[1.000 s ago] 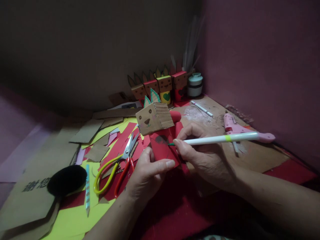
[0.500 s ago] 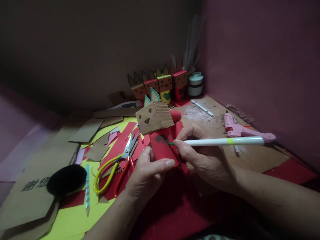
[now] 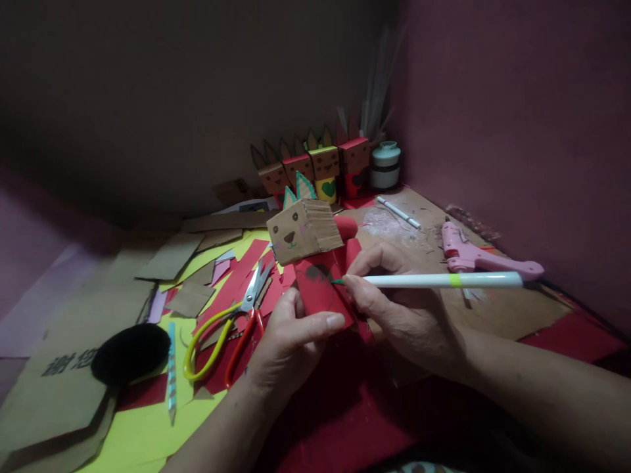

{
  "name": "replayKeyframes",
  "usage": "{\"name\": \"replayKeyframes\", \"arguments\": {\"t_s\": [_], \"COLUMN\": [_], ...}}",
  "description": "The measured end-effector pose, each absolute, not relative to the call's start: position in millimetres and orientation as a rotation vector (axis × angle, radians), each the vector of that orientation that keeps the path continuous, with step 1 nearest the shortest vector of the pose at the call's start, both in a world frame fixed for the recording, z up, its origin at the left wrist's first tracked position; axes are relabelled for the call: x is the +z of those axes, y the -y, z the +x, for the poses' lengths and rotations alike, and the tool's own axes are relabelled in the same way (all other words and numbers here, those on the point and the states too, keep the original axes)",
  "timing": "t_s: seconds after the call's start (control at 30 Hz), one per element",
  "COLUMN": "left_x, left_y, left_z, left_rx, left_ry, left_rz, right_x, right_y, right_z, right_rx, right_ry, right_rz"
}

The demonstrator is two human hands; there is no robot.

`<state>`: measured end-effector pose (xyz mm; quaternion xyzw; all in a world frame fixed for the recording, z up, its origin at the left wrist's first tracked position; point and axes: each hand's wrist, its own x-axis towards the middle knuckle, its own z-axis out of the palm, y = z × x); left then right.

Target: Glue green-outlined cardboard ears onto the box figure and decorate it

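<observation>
A cardboard animal figure [image 3: 306, 231] has a box-shaped head with a drawn face, green-edged ears and a red paper body [image 3: 315, 299]. My left hand [image 3: 296, 335] grips the lower body, its thumb lying across the red front. In my right hand [image 3: 394, 299] is a white marker [image 3: 438, 281] with a light green band, held nearly level. Its green tip touches or almost touches the body beside a dark patch under the head. Left of my left hand lie scissors [image 3: 250, 301] with one yellow and one red handle.
Several similar figures [image 3: 324, 161] line the back wall beside a pale green jar [image 3: 386, 164]. On the right are a pink glue gun [image 3: 466, 249] and another marker [image 3: 398, 213]. Paper scraps, a pencil [image 3: 171, 374], a black oval [image 3: 131, 353] and cardboard [image 3: 73, 394] cover the left.
The marker's rear end has dipped very slightly in my right hand. My left hand and the figure stay practically where they were.
</observation>
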<state>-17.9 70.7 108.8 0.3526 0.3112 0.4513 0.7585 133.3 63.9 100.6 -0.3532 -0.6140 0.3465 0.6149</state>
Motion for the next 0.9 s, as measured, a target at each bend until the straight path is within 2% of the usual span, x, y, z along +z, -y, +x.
{"name": "replayKeyframes", "arguments": {"t_s": [0.9], "left_x": [102.1], "left_y": [-77.3], "left_z": [-23.1], "left_rx": [0.954], "left_ry": [-0.579], "left_rz": [0.793], "right_x": [96.3], "right_y": [-63.0], "right_z": [135.3], "right_rx": [0.790], "right_ry": [1.488], "right_rz": [-0.798]}}
